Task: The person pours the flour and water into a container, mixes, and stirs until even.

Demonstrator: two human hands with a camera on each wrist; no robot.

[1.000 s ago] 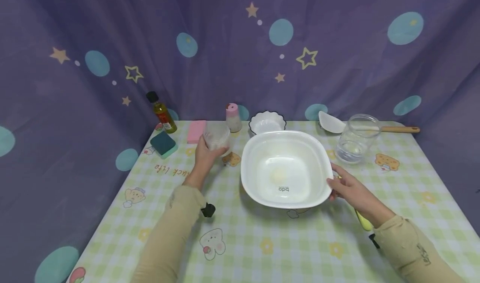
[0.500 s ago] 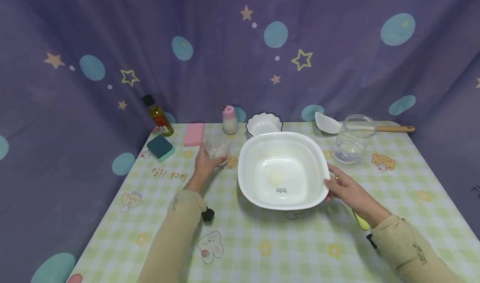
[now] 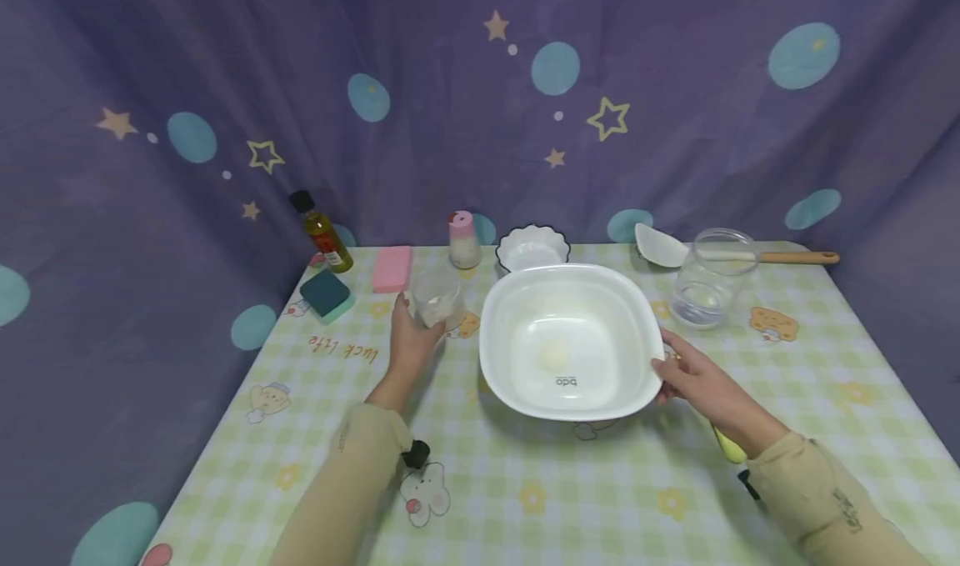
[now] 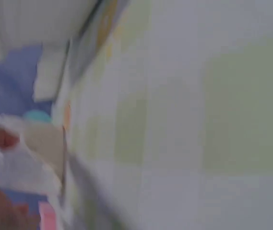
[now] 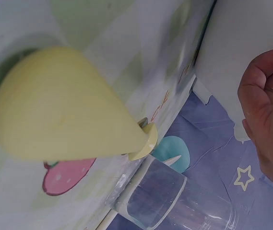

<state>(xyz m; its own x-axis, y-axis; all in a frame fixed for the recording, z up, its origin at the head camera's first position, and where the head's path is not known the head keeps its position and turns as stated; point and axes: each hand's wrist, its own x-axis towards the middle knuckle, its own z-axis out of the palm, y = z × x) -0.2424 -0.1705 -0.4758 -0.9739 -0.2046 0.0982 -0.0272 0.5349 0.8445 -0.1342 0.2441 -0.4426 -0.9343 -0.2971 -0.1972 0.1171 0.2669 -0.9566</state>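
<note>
Worked before a starry purple curtain, at a green-checked table. Gripped the white basin, at mid-table, by its right rim with the right hand, thumb uppermost. Had the left hand beside a clear cup, just left of the basin, fingers parted and loosely bent about the near side; could not tell if touching. Seemed at the step of placing or taking the cup while steadying the basin; could not tell which. Would call next for a firm left grip if lifting, or fingers drawn clear if leaving it. Faced a bowl and shaker farther back, a jar to the right.
</note>
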